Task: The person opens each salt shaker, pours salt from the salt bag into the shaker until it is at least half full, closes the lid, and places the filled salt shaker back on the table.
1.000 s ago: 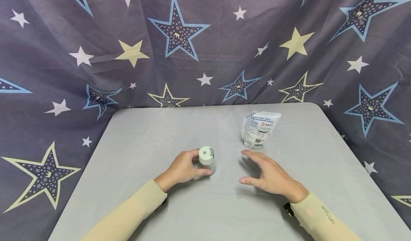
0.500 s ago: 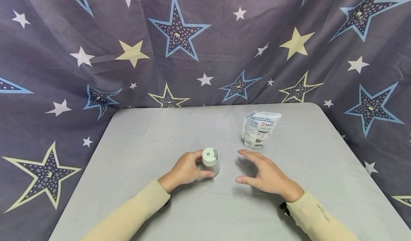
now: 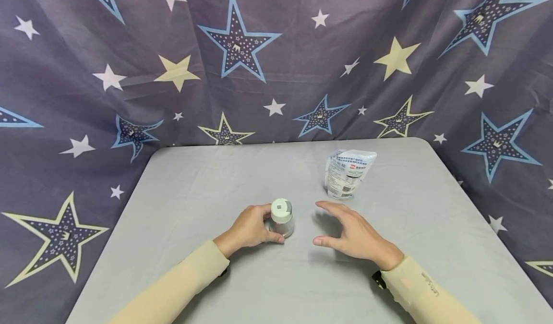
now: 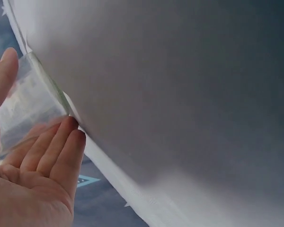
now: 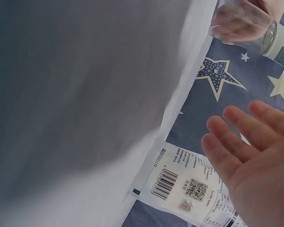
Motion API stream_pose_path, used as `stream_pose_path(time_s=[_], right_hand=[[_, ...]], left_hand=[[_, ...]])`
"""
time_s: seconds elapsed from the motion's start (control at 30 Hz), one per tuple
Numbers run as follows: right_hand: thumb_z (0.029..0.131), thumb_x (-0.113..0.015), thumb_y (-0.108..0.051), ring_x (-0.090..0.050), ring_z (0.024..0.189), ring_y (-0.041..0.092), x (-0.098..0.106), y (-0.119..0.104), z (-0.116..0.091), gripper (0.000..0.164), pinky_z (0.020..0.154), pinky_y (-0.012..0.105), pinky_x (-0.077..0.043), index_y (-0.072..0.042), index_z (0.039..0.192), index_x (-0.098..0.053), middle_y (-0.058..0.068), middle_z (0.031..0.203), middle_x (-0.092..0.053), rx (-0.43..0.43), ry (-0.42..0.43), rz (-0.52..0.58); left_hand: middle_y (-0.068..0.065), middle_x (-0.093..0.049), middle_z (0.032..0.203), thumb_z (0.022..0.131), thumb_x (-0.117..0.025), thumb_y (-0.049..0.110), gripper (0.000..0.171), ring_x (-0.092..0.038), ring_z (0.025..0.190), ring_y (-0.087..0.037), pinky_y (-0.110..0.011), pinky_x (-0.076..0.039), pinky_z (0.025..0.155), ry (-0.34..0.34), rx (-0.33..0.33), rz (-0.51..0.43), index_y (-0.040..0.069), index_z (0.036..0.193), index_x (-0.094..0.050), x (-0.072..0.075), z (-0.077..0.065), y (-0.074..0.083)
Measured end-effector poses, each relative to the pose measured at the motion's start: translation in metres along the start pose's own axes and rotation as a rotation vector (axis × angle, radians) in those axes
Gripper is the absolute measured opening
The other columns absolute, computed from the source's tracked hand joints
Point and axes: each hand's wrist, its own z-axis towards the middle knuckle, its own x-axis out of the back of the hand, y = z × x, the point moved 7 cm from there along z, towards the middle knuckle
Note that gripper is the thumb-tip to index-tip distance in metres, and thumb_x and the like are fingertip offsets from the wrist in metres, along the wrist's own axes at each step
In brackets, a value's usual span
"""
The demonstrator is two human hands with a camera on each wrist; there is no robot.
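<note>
A clear spice jar (image 3: 282, 225) with a pale green lid stands upright on the table. My left hand (image 3: 249, 227) is loosely around its left side. The thumb lies by the base at the front and the other fingers reach behind. In the left wrist view, the clear jar body (image 4: 31, 104) lies between the thumb and fairly straight fingers (image 4: 52, 151). My right hand (image 3: 356, 233) hovers to the right of the jar, holding nothing, fingers and thumb spread apart. A white printed pouch (image 3: 347, 174) stands behind it, apart from the fingertips.
The pale grey tabletop (image 3: 207, 180) has rounded far corners. A dark cloth (image 3: 276, 74) with stars hangs behind it and at the sides. In the right wrist view, the pouch's barcode face (image 5: 180, 184) shows beside the right hand.
The jar moved slightly right with my left hand, then stopped. The left thumb has since drawn back a little from its front. My right hand drifted left towards the jar. The pouch stayed put.
</note>
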Motion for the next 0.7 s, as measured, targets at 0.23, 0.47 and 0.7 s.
stream_pose_path(time_s=[0.23, 0.47, 0.7], right_hand=[[0.082, -0.075, -0.067, -0.054, 0.134, 0.024, -0.0027, -0.0001, 0.0009, 0.089, 0.109, 0.047, -0.045, -0.015, 0.15, -0.051, 0.004, 0.15, -0.055, 0.007, -0.001, 0.008], [0.081, -0.077, -0.065, -0.056, 0.132, 0.026, -0.0016, -0.0006, 0.0006, 0.089, 0.107, 0.048, -0.046, -0.015, 0.15, -0.051, 0.006, 0.148, -0.056, 0.011, 0.013, 0.011], [0.082, -0.078, -0.063, -0.057, 0.131, 0.027, -0.0018, -0.002, 0.0015, 0.088, 0.107, 0.049, -0.047, -0.013, 0.149, -0.052, 0.006, 0.148, -0.057, 0.018, 0.022, 0.022]], left_hand=[[0.001, -0.074, 0.121, 0.062, -0.1, 0.035, 0.077, -0.067, 0.115, -0.023, -0.044, -0.05, 0.101, 0.016, 0.03, 0.092, 0.018, 0.129, -0.068, -0.0011, 0.0001, -0.0001], [0.0, -0.075, 0.116, 0.066, -0.098, 0.036, 0.072, -0.068, 0.109, -0.025, -0.046, -0.05, 0.097, 0.029, 0.027, 0.146, 0.016, 0.128, -0.068, -0.0017, 0.0001, 0.0031], [0.001, -0.075, 0.113, 0.068, -0.096, 0.035, 0.066, -0.069, 0.105, -0.022, -0.042, -0.053, 0.091, 0.041, -0.002, 0.151, 0.018, 0.126, -0.069, -0.0016, -0.0006, 0.0075]])
